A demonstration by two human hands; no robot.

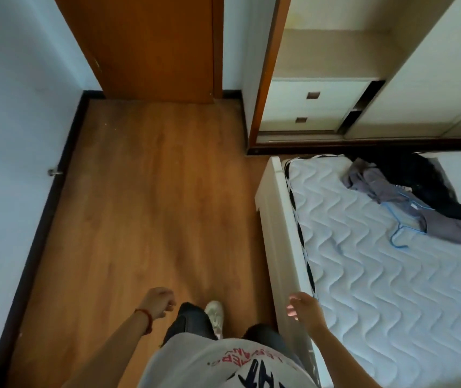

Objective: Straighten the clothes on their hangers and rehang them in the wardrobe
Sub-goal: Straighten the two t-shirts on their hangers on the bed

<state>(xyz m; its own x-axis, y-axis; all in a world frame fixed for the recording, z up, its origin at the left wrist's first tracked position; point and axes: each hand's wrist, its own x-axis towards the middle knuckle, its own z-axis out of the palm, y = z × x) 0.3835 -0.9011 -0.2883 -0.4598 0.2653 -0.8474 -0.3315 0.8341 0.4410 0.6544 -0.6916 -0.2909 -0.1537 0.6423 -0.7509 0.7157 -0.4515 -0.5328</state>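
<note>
A pile of clothes lies on the bare mattress point(377, 270) at the right: a grey garment point(386, 189) on top of a black garment point(430, 180). A blue hanger point(404, 219) sticks out of the grey one, its hook toward the mattress middle. The wardrobe point(335, 60) stands open at the top right, with a bare shelf and white drawers point(310, 105). My left hand point(158, 301) hangs low over the floor with loosely curled fingers and holds nothing. My right hand point(300, 308) hovers by the bed's near corner, fingers relaxed, far from the clothes.
Wooden floor point(145, 191) stretches ahead to a brown door point(153, 46). A white bed frame point(276, 225) edges the mattress on the left. A white wall with dark skirting and a doorstop point(54, 172) runs along the left. My shoe point(215, 312) is on the floor.
</note>
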